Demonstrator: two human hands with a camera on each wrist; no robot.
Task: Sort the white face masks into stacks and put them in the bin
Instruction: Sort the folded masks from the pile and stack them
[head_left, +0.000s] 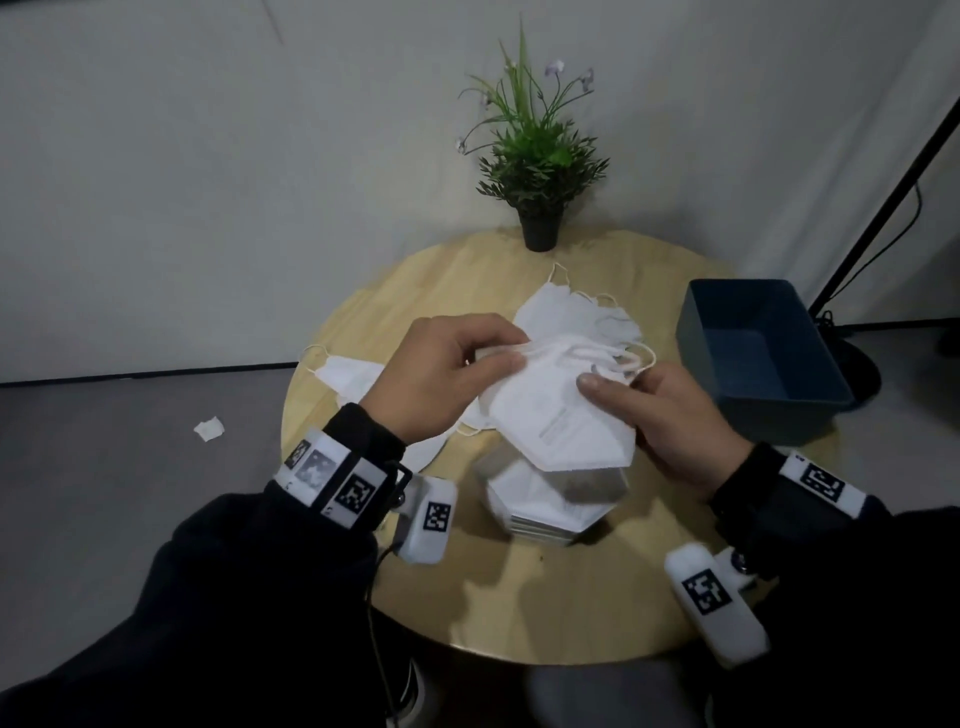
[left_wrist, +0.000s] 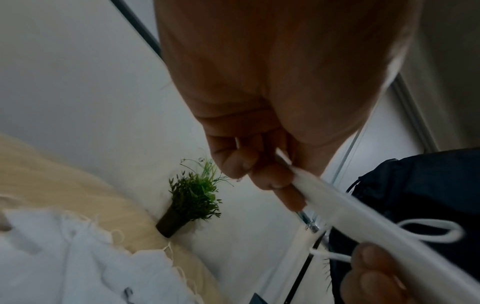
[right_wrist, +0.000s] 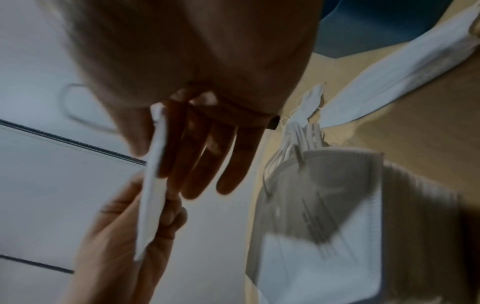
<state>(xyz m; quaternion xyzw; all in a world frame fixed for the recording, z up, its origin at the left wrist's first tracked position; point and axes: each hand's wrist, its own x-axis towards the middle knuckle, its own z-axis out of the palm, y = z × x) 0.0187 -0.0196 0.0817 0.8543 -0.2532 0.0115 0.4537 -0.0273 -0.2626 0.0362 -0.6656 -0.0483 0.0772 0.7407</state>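
I hold one folded white mask in both hands above the round wooden table. My left hand pinches its upper left edge near the ear loops. My right hand pinches the right side, thumb on top and fingers underneath. In the left wrist view, my left hand has curled fingers clamped on the mask's edge. The right wrist view shows the mask edge-on between the thumb and straight fingers of my right hand. Directly below lies a neat stack of masks.
Loose masks lie in a heap at the back and to the left. An empty blue bin stands at the table's right edge. A potted plant sits at the far edge. A white scrap lies on the floor.
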